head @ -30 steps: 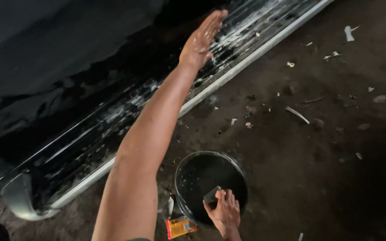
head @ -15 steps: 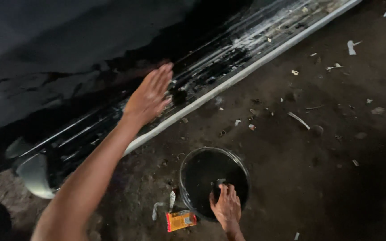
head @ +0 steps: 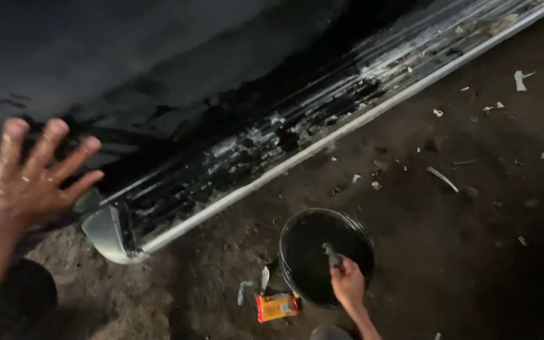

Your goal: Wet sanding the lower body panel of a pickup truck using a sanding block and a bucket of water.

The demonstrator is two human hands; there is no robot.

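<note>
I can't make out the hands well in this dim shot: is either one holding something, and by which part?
The right hand grips a small grey object by its lower end, over the black bucket. The left hand is spread, empty.

Both arms are bare as far as the view shows them, with no sleeve, glove, watch or bracelet in sight. The left hand [head: 23,179] looks wet and glossy, with pale, soapy-looking streaks across its back and along the fingers [head: 51,140]. A thin ring seems to sit on one finger, though blur makes it hard to tell. The right hand [head: 347,283] is bare too and carries no visible ring; its forearm is slim and uncovered down to the frame's lower edge.
</note>
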